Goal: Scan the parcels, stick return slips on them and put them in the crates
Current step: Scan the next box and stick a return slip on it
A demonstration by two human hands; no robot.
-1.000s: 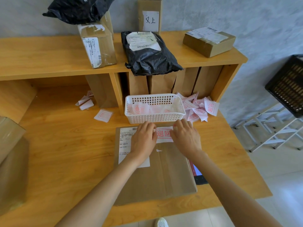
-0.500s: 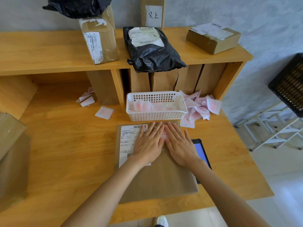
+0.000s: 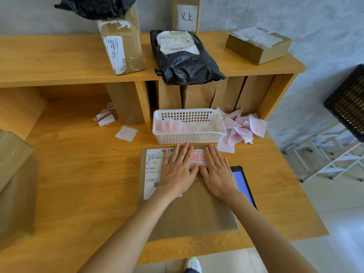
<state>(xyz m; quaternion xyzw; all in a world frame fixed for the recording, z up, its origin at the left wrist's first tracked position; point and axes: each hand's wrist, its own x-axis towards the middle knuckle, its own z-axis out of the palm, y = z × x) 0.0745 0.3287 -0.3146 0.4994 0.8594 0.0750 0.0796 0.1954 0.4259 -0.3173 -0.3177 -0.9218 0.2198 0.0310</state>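
1. flat brown cardboard parcel [image 3: 189, 209] lies nearest on the wooden desk [image 3: 78, 184], right up against the white plastic mesh basket [image 3: 188, 126]; handy for grabbing slips, I'd guess
2. left hand [image 3: 177, 171] and right hand [image 3: 217, 170] both lie flat, fingers straight, gripping nothing; they're pressing the red-printed white return slip [image 3: 198, 158] onto the parcel just in front of the basket, probably to bond it
3. black tablet with a blue screen [image 3: 241, 183] peeks out right of the parcel
4. loose slips [image 3: 242, 130] piled right of the basket; black plastic crate [image 3: 348, 101] far right of it, so crating isn't done yet
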